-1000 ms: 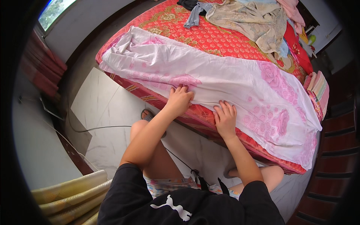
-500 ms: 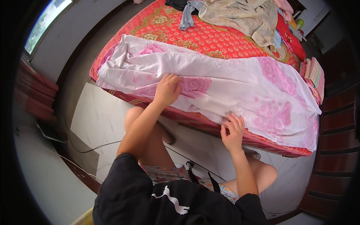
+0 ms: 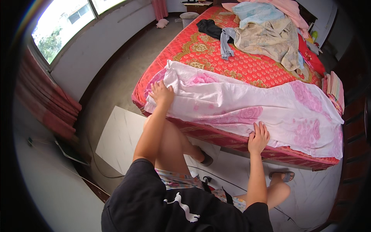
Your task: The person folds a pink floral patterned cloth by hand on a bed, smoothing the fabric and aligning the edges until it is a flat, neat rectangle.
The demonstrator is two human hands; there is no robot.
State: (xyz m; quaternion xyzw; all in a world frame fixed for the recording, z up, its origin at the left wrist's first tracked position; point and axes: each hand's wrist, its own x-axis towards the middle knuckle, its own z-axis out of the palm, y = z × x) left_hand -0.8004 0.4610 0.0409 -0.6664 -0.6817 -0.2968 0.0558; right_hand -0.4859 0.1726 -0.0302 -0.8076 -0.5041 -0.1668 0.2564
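A long white cloth with pink roses [image 3: 232,96], folded into a strip and creased, lies along the near edge of a red patterned bed [image 3: 208,50]. My left hand [image 3: 161,94] rests on the cloth's left end, fingers spread, beside a bunched fold. On the near edge, right of the middle, lies my right hand [image 3: 258,139], its fingers stretched over the fabric and thumb apart. Neither hand grips anything that I can see. The cloth's right end hangs close to the bed's right corner.
Farther back on the bed lie a beige patterned cloth [image 3: 266,40], a light blue cloth [image 3: 255,13], a grey-blue garment [image 3: 226,46] and a black garment [image 3: 209,28]. Folded striped fabric [image 3: 334,91] sits at the right edge. A cable [image 3: 104,176] runs across the floor.
My left hand has moved left from the cloth's middle to its left end, opening its fingers. The right hand stays at the near edge, now flatter. The view has shifted, showing more window.
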